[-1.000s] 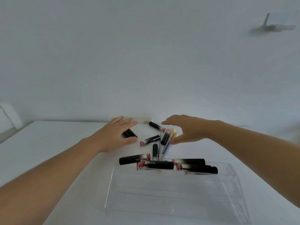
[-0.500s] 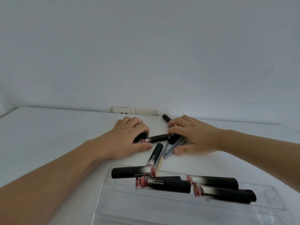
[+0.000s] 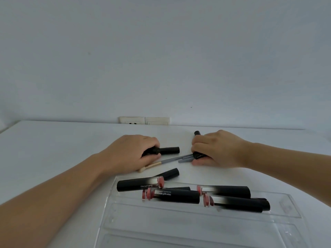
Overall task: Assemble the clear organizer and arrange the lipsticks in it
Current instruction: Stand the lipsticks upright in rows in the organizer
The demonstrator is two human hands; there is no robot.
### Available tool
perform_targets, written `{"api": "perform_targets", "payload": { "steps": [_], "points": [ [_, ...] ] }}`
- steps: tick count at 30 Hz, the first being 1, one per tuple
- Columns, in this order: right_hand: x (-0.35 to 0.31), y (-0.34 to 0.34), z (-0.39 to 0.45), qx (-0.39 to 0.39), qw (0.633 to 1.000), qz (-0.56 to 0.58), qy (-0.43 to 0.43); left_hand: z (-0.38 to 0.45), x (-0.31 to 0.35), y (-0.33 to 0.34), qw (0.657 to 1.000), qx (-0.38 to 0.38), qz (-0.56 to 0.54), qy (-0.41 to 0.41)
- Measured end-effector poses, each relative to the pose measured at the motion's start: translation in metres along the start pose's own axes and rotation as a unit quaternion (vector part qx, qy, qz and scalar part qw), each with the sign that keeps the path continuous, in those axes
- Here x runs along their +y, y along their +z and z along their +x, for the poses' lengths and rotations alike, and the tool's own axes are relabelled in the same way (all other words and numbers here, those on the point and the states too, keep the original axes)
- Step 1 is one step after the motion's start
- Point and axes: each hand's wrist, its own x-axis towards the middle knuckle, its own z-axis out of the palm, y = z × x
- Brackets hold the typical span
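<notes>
Head view: both hands (image 3: pixel 130 154) clutch black lipsticks (image 3: pixel 169 150) (pink-ended ones fill the clear organizer (image 3: pixel 290 206)).

White lettering reading "Heng Fang" is printed on the black cylindrical lipstick tube with a clear, pink-filled end (image 3: pixel 139 184) that lies across the far left corner of the clear acrylic tiered organizer (image 3: pixel 293 210). The same words, "Heng Fang", are seen upside down on a second black lipstick tube with a pink end (image 3: pixel 172 195) lying in the organizer's far row, just nearer the viewer; a finer line of print beside that brand is too small to be read. No legible writing is made out on the other tubes or on the white wall socket plates (image 3: pixel 144 120) beyond the desk's far edge.
</notes>
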Motion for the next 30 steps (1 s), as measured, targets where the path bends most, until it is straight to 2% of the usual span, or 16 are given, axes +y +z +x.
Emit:
{"api": "perform_targets", "payload": {
  "steps": [4, 8, 19, 24, 30],
  "points": [
    [-0.003, -0.002, -0.009, 0.034, 0.999, -0.005, 0.004, -0.002, 0.0, 0.002, 0.999, 0.022, -0.022, -0.04],
    [-0.006, -0.003, -0.009, 0.021, 0.999, 0.013, 0.027, -0.004, 0.0, 0.002, 0.996, 0.03, -0.028, -0.077],
    [-0.015, -0.003, -0.013, 0.07, 0.997, 0.009, 0.019, -0.005, 0.0, 0.004, 0.992, 0.058, -0.034, -0.105],
    [-0.014, -0.002, -0.015, 0.094, 0.995, -0.008, -0.017, -0.01, -0.002, 0.002, 0.984, 0.109, -0.059, -0.127],
    [-0.009, -0.015, -0.015, 0.123, 0.992, -0.012, -0.019, -0.017, -0.002, -0.011, 0.976, 0.123, -0.092, -0.152]
  ]
}}
